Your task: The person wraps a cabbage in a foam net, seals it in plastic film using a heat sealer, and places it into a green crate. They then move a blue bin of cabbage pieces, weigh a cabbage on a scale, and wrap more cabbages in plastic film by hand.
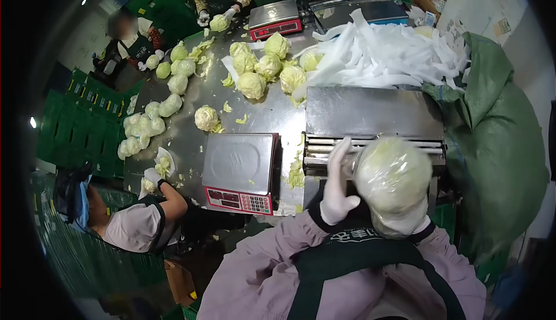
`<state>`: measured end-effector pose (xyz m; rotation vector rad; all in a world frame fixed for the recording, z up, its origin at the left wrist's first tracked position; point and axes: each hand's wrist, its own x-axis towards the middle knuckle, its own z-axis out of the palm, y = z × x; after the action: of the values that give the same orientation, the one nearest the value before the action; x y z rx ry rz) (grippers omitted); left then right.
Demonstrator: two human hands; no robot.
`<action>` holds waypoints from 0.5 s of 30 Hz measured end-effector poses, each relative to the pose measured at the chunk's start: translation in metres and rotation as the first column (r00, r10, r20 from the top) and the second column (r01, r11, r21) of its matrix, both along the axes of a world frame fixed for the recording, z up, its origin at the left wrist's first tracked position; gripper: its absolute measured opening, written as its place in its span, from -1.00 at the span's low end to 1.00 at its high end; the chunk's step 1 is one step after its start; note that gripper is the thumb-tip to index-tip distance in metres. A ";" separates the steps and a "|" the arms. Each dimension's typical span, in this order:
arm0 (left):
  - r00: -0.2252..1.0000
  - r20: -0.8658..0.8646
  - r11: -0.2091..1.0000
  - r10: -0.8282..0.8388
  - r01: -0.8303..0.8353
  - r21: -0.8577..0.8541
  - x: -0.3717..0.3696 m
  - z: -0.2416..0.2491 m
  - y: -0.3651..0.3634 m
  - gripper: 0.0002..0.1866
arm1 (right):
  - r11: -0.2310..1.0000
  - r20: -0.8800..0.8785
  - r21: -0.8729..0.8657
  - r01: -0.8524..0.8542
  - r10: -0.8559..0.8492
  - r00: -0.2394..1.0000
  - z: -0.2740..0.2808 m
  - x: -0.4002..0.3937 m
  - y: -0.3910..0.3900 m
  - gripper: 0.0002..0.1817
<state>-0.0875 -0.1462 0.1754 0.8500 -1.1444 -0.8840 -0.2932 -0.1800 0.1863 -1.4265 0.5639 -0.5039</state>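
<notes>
A cabbage head wrapped in clear film (394, 175) is up in front of my chest, close to the camera. Beneath it is my right hand (397, 224) in a white glove, closed round its underside; the fingers are mostly hidden and blurred. To the left of the cabbage, my left hand (336, 187), also gloved in white, is open with fingers stretched up and thumb apart. Its fingertips reach toward the rollers of a metal wrapping machine (373, 111), which stands just beyond the cabbage.
A red-framed scale (238, 164) sits left of the machine. Unwrapped cabbages (252, 85) and wrapped ones (170, 105) lie on the metal table (191, 126). Beyond are white foam strips (382, 54); a green sack (492, 140) stands right. Several co-workers (136, 227) work around the table.
</notes>
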 end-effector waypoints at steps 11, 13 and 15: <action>0.931 -0.366 0.871 -0.005 0.184 0.455 -0.016 -0.022 -0.006 -0.48 | 0.817 0.263 0.566 0.112 -0.308 0.914 -0.015 0.018 -0.027 -0.20; 1.000 0.005 0.944 0.031 -0.031 0.329 -0.006 -0.020 -0.005 -0.48 | 0.713 0.377 0.701 -0.016 -0.351 0.858 -0.008 0.046 -0.061 -0.31; 0.983 0.070 0.934 0.168 -0.182 0.308 0.008 -0.009 -0.001 -0.51 | 0.683 0.394 0.722 -0.111 -0.273 0.878 0.008 0.077 -0.101 -0.42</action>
<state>-0.0795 -0.1469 0.1669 1.2177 -0.9590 -0.9155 -0.2162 -0.2809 0.1940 -0.4632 0.3574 -0.5901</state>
